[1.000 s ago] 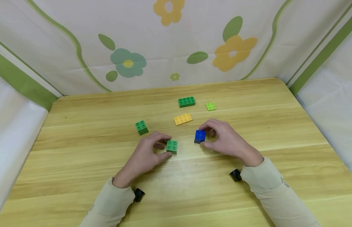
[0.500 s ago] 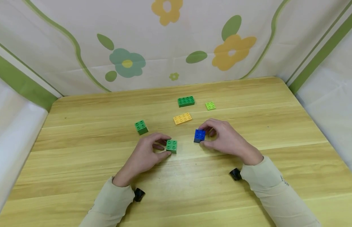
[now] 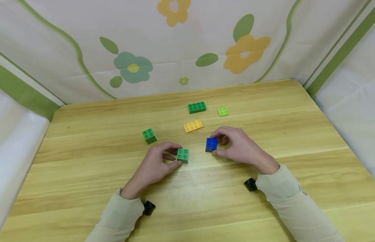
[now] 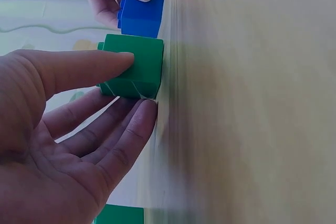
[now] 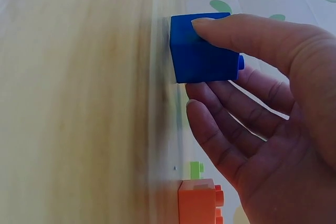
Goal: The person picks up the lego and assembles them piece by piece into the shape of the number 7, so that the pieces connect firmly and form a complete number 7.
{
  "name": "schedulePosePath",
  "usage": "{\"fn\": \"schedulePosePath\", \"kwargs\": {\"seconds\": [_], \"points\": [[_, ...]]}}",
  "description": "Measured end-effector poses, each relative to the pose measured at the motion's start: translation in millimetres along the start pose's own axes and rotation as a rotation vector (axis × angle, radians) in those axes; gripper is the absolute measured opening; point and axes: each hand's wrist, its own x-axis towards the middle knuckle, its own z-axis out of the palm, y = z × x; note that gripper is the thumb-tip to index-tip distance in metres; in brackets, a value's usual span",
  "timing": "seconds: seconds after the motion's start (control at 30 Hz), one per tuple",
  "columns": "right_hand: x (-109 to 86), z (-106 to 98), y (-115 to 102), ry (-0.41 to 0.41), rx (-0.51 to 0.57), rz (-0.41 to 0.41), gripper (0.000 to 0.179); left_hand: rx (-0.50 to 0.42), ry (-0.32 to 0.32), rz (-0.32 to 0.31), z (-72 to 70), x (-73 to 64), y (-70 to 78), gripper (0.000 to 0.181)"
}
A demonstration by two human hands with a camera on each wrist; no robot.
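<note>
Taking the yellow brick [image 3: 193, 125] as landmark, the table [image 3: 190, 201]'s far edge ran well behind it, with rounded back corners; the left and right edges lay far out to either side. Nearer the person than the yellow brick, a strip of bare wood separated the pale green brick [image 3: 182, 155], in front and slightly left of it, from the blue brick [image 3: 211, 144], in front and to its right. The left hand [image 3: 155, 164] gripped the pale green brick, thumb against one side and fingertips at the opposite one. The right hand [image 3: 239, 146] pinched the blue brick likewise. Whether either base touched the wood was hard to tell.

Both held bricks had studs upward and square tops, so neither showed a long axis there. The yellow brick's long axis ran mostly left to right, its right end slanting away from the person. The long green brick [image 3: 197, 107] lay behind it at a similar, gentler slant; the lime brick [image 3: 222, 112] sat behind and right, the dark green square brick [image 3: 149, 135] left and slightly nearer.

The tabletop was pale, streaked wood grain. Beyond the yellow brick hung white cloth [image 3: 163, 40] printed with flowers and leaves.
</note>
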Motion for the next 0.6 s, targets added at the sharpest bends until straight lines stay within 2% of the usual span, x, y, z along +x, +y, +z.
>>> {"fn": "schedulePosePath", "kwargs": {"seconds": [0.3,0.47,0.6], "points": [[0.3,0,-1,0.004,0.006,0.002,0.037,0.016,0.02,-0.058,10.5,10.1,10.3,0.039],[0.5,-1,-4,0.027,0.044,0.036,0.04,-0.001,0.031,-0.06,19.2,17.0,14.7,0.037],[-0.3,-2,-11,0.08,0.088,-0.014,0.043,-0.002,0.029,-0.044,26.4,21.9,18.8,0.037]]}}
